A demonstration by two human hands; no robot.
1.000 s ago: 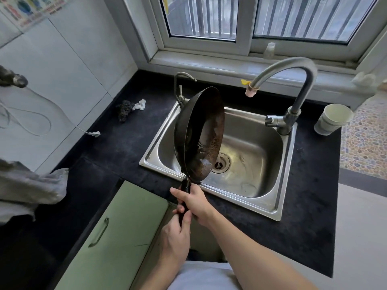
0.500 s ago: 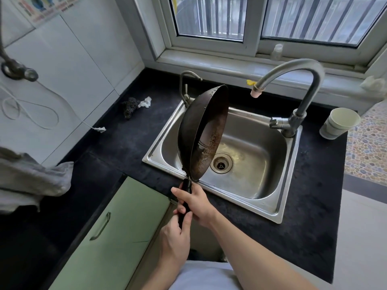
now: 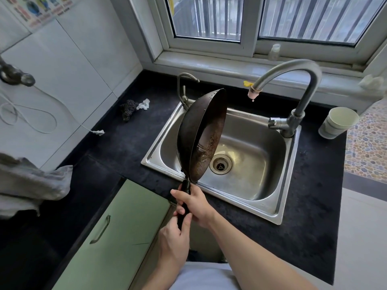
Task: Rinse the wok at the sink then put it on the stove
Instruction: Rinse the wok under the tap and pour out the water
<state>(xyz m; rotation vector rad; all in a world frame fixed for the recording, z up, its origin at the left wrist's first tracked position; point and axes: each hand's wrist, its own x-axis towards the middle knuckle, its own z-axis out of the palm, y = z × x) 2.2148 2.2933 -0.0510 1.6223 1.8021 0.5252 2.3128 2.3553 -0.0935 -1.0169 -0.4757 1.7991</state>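
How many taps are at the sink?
2. The big curved tap stands on the sink's right rim. The thin small tap stands at its back left corner, just behind the wok. None seems hidden.

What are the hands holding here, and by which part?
The wok, by its black handle: right hand forward, left hand at the end.

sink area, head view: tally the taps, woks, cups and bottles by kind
taps: 2
wok: 1
cup: 1
bottle: 1
total: 5
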